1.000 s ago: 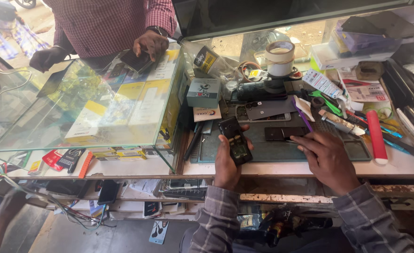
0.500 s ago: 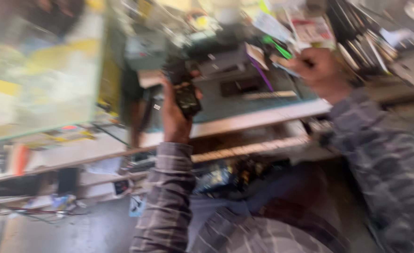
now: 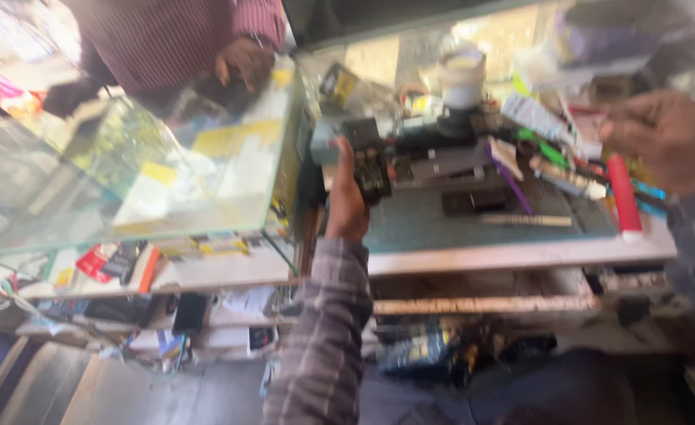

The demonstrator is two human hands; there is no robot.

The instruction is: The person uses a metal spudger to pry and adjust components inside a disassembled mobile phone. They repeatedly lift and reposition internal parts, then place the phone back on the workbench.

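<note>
The left hand [image 3: 346,206] is clutching a dark phone [image 3: 369,165] at twelve o'clock, while the right hand [image 3: 664,140], blurred, is hovering at two, its grip unclear

Left hand [image 3: 346,206] at centre of view, holding a small phone [image 3: 371,165] upright over the left edge of the work mat [image 3: 473,232]. Glass display case [image 3: 127,181] at 9 o'clock of the hand. Tape roll [image 3: 462,77] at 1 o'clock, behind the mat. Cylindrical tube [image 3: 623,195] at 3 o'clock, on the mat's right edge. Right hand [image 3: 666,140] above the tube. Another person's hand [image 3: 245,61] on the case, at 11 o'clock.
</note>
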